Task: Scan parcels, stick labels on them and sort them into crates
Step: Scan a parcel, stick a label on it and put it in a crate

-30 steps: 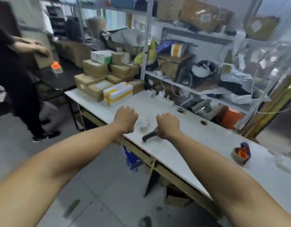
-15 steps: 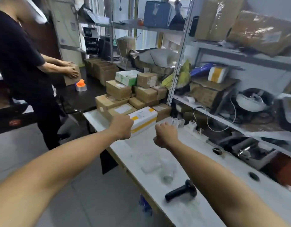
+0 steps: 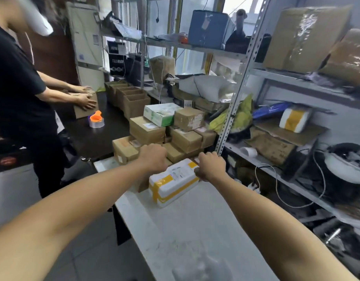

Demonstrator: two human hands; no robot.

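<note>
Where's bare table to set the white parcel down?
Free: the white table between the white parcel and the crumpled clear plastic at the near edge, between both forearms. Crowded: the far end, stacked cardboard boxes right behind the left hand and right hand.

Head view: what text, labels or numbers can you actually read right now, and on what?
"MASK", partly legible: dark box on the back shelf.
White parcel with yellow tape, right hand on its far end: printed label, too small to read.
Brown cardboard parcels: labels blurred.
Green and white box: print unreadable.
</note>
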